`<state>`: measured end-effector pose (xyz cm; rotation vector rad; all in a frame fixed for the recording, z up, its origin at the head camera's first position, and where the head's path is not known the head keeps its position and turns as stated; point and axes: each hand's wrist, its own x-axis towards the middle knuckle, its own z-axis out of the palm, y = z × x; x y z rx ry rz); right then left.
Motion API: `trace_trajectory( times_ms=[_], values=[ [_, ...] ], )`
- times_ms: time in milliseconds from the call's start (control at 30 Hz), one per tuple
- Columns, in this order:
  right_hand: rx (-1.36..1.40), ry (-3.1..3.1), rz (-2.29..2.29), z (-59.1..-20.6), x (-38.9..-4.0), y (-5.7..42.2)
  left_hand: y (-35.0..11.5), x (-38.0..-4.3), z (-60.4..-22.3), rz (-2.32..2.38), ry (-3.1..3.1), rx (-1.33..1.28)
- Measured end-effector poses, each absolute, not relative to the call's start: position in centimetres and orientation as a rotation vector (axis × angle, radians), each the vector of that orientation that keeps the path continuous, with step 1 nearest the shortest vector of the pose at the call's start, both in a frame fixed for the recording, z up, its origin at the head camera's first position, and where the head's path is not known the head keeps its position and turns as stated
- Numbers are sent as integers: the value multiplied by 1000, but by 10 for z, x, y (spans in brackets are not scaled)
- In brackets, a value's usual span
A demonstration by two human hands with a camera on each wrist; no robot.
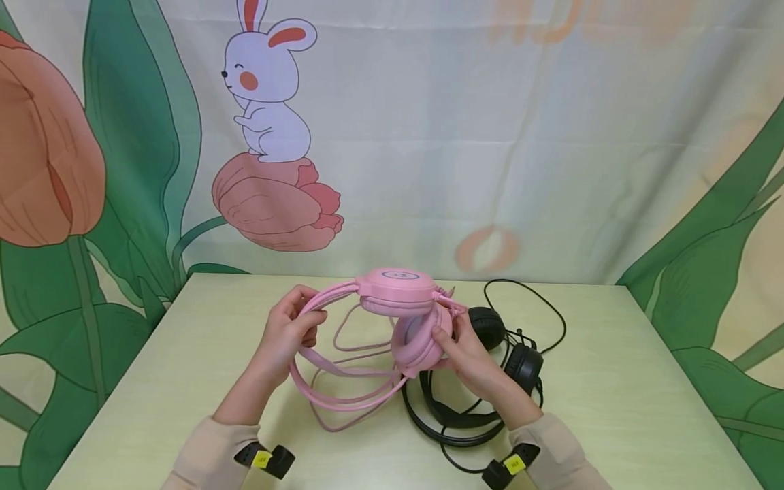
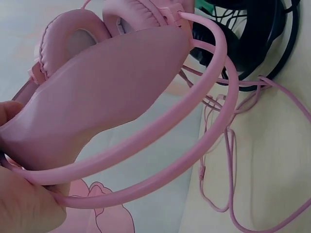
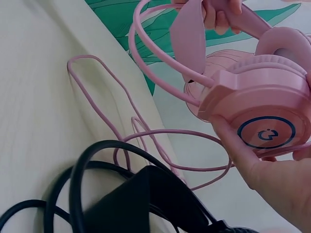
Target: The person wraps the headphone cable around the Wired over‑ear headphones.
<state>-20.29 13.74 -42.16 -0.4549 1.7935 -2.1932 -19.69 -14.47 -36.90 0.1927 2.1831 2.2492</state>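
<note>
Pink over-ear headphones [image 1: 401,286] are held up over the table, tilted sideways with the two ear cups close together. My left hand [image 1: 292,327] pinches the headband [image 2: 146,141] at its top, thumb and fingers around the twin hoops and inner strap. With my right hand [image 1: 468,357] I grip the lower ear cup [image 3: 267,116], the thumb lying on its outer side near a round blue logo. Black headphones [image 1: 453,415] lie on the table below and beside my right hand, which partly covers them in the head view.
The pink cable [image 1: 343,427] loops loosely on the pale table [image 1: 202,340] beneath the headphones. A black cable [image 1: 551,309] curls towards the back right. Behind the table hangs a printed curtain [image 1: 416,136] with a rabbit and tulips.
</note>
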Motion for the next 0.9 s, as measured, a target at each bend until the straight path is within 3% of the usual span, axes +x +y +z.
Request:
trace_trajectory(
  times_ms=[900],
  values=[
    [-417,1742,-2385,-428,-195,138,-147,-198,-371,1940,2527,271]
  ],
)
